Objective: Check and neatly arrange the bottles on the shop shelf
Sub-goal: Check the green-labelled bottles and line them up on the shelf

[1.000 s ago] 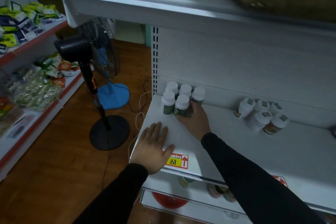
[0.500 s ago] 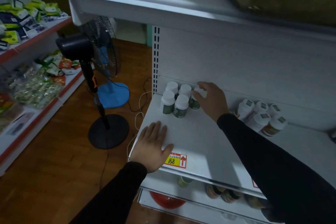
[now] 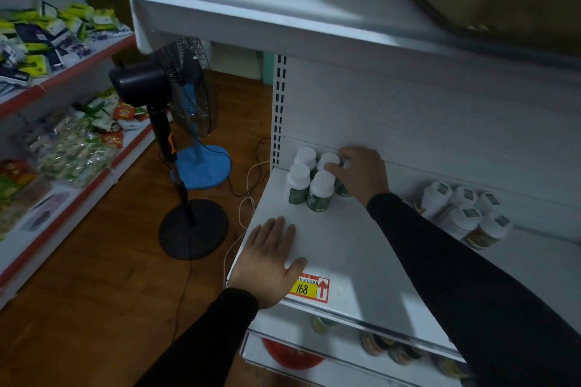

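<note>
Our right hand [image 3: 361, 174] curls over the rear right white-capped bottle [image 3: 341, 188] in a cluster [image 3: 309, 181] at the white shelf's [image 3: 361, 261] back left corner. Our left hand [image 3: 270, 258] rests flat, fingers straight, beside the price tag [image 3: 309, 287].

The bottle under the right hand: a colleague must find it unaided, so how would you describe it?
On the white shelf bearing the yellow 168 price tag, find the green-labelled, white-capped bottle cluster at the back left corner. The bottle is the cluster's rightmost, the only one gripped by the right hand.
</note>
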The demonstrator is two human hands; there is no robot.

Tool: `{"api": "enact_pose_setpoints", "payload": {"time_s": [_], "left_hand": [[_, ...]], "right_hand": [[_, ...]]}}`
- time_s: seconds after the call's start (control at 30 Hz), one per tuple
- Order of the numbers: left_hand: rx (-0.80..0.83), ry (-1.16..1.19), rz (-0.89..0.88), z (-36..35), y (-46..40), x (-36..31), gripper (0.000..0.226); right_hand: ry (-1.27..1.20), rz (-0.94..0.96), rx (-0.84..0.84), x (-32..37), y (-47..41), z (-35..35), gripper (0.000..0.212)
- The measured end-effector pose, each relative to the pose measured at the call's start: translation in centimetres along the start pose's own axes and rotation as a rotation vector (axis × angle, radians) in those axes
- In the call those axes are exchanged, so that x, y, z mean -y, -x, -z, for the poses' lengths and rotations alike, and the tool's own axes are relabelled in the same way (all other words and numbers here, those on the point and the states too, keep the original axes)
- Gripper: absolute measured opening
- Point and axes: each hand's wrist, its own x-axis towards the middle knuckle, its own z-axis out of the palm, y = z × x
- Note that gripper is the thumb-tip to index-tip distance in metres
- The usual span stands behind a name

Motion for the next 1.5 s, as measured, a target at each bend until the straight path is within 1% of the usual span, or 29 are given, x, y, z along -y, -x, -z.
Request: {"api": "enact_pose_setpoints", "payload": {"time_s": [0.13, 0.33, 0.53, 0.57, 0.63, 0.77, 0.9, 1.07, 1.13, 1.23, 1.27, 1.37, 1.43, 1.5], "left_hand": [[0.012, -0.008, 0.007, 0.0, -0.1, 0.0, 0.071], [0.033, -0.041, 0.019, 0.0, 0.0, 0.0, 0.069], [0.041, -0.025, 0.022, -0.1, 0.0, 0.0, 0.07], [0.042, -0.018, 0.024, 0.0, 0.0, 0.0, 0.07], [0.037, -0.002, 0.025, -0.1, -0.1, 0.0, 0.071], [0.032, -0.014, 0.023, 0.0, 0.0, -0.1, 0.07], [0.043, 0.011, 0.026, 0.5, 0.0, -0.2, 0.069], [0.094, 0.046, 0.038, 1.0, -0.1, -0.2, 0.068], [0.126, 0.099, 0.04, 1.2, -0.2, 0.0, 0.066], [0.145, 0.197, 0.008, 3.2, -0.9, -0.2, 0.058], [0.161, 0.282, 0.052, 4.2, -1.0, -0.5, 0.056], [0.219, 0.574, 0.203, 6.9, -1.6, -1.7, 0.064], [0.178, 0.785, 0.248, 8.3, -2.1, -3.1, 0.064], [0.145, 1.027, 0.263, 10.0, -2.7, -4.7, 0.059]], "right_hand": [[0.006, -0.016, 0.014, 0.0, 0.0, -0.1, 0.034], [-0.02, -0.014, -0.002, -0.3, 0.1, -0.5, 0.029], [-0.005, -0.019, -0.024, -0.2, 0.1, -0.8, 0.021], [-0.008, -0.019, -0.029, -0.3, 0.0, -0.9, 0.021], [-0.018, -0.007, -0.039, -0.3, 0.0, -0.9, 0.028], [-0.114, -0.006, -0.052, 0.1, 0.2, -0.1, 0.035], [-0.34, -0.016, -0.122, 1.0, 1.0, 1.9, 0.034], [-0.356, 0.043, -0.211, 1.6, 2.1, 4.5, 0.029], [-0.354, 0.052, -0.226, 1.9, 2.9, 5.5, 0.028], [-0.386, 0.059, -0.237, 2.1, 3.7, 7.1, 0.027], [-0.395, 0.06, -0.241, 2.2, 4.2, 7.6, 0.026], [-0.498, 0.027, -0.22, 2.6, 5.6, 9.1, 0.025], [-0.608, 0.0, -0.168, 2.9, 6.4, 9.4, 0.021], [-0.72, -0.009, -0.125, 3.3, 7.6, 9.8, 0.01]]}}
